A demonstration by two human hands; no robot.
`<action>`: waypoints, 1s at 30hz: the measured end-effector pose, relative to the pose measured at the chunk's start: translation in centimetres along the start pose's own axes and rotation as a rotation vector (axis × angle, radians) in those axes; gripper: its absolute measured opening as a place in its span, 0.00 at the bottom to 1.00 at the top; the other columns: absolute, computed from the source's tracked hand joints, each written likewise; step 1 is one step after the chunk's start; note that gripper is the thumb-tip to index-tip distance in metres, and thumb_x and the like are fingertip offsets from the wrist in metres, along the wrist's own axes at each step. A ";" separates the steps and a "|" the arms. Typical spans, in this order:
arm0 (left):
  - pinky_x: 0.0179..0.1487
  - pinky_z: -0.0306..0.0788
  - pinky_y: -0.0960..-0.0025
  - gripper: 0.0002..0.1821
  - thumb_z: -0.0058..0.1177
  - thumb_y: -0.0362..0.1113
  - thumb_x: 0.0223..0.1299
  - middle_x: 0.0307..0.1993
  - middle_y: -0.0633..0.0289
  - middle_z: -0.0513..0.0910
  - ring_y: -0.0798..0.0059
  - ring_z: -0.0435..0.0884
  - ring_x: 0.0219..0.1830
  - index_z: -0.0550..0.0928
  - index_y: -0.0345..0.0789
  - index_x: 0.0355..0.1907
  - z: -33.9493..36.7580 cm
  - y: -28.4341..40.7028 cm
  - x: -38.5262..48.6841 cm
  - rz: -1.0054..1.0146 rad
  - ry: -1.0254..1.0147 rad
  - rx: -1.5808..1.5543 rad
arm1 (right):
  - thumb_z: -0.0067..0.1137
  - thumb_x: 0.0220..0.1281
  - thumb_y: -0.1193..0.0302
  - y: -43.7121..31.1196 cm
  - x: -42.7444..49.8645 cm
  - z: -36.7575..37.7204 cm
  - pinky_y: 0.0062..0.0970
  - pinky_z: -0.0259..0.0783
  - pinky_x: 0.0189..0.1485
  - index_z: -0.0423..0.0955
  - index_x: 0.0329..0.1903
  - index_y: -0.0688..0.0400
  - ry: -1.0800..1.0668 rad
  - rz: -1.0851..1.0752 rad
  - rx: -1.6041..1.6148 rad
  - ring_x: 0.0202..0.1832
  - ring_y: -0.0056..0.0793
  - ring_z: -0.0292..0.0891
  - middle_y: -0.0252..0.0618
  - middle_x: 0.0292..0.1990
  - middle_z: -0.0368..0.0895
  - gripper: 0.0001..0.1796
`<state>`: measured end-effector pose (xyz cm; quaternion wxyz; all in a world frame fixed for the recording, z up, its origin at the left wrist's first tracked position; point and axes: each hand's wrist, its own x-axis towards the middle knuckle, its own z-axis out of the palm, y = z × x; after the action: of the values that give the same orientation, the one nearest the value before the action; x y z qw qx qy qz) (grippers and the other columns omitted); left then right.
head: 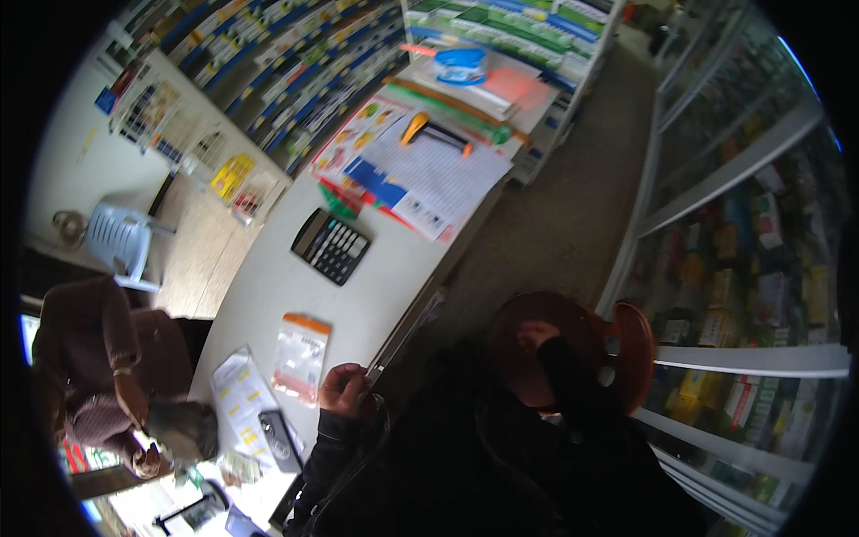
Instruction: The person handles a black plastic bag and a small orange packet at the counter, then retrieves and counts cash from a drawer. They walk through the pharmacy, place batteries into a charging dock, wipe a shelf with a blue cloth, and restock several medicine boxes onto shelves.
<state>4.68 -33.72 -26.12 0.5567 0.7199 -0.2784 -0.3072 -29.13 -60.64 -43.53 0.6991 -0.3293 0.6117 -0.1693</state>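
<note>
My left hand (344,389) rests with curled fingers at the near edge of the white counter (251,282). Whether anything is inside those fingers is hidden. Just beyond it lies a clear plastic packet (302,359) with an orange top strip. A black calculator (331,246) sits farther along the countertop. Beside the packet, a printed sheet (245,409) with yellow marks lies partly under a dark smartphone (280,442). My right hand (537,334) is on my other side, over the seat of a reddish-brown chair (513,372). Its fingers look bent, too blurred to read.
Papers (436,168) carry a yellow-and-black handheld scanner (433,134). Past them lies a blue plastic pack (460,66). A person in a mauve knitted top (158,349) stands across the counter holding a dark bag (181,429). Glass-fronted cabinets (731,181) line my right.
</note>
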 end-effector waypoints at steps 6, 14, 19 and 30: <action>0.41 0.77 0.72 0.10 0.58 0.23 0.61 0.33 0.61 0.83 0.75 0.82 0.35 0.79 0.32 0.45 6.3 2.0 7.8 -0.109 -0.219 -0.379 | 0.60 0.65 0.76 4.2 -2.4 -8.6 0.35 0.81 0.37 0.80 0.49 0.63 0.164 0.031 0.081 0.36 0.34 0.83 0.44 0.38 0.86 0.11; 0.42 0.76 0.74 0.07 0.60 0.26 0.62 0.30 0.62 0.84 0.78 0.82 0.33 0.80 0.30 0.41 15.2 9.0 18.0 -0.093 -0.403 -0.255 | 0.64 0.63 0.71 0.3 0.4 -12.2 0.32 0.79 0.49 0.81 0.51 0.62 0.176 -0.020 0.000 0.43 0.33 0.82 0.42 0.43 0.86 0.15; 0.43 0.77 0.74 0.09 0.60 0.29 0.64 0.33 0.62 0.84 0.78 0.82 0.35 0.81 0.28 0.43 23.1 13.3 29.2 0.078 -0.339 -0.170 | 0.64 0.62 0.67 -8.0 9.9 -16.2 0.31 0.78 0.49 0.81 0.53 0.58 0.015 -0.129 -0.100 0.46 0.32 0.82 0.41 0.45 0.85 0.17; 0.49 0.74 0.55 0.26 0.64 0.32 0.45 0.41 0.50 0.78 0.51 0.78 0.44 0.76 0.37 0.51 41.5 16.2 57.5 0.671 0.278 0.850 | 0.64 0.62 0.69 -26.9 23.9 -30.8 0.29 0.77 0.37 0.80 0.50 0.58 0.018 -0.105 0.164 0.38 0.31 0.80 0.39 0.39 0.83 0.15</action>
<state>10.22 -106.29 -25.90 0.3160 0.7867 -0.5156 0.1241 -49.83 -103.28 -44.38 0.7084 -0.3009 0.5840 -0.2582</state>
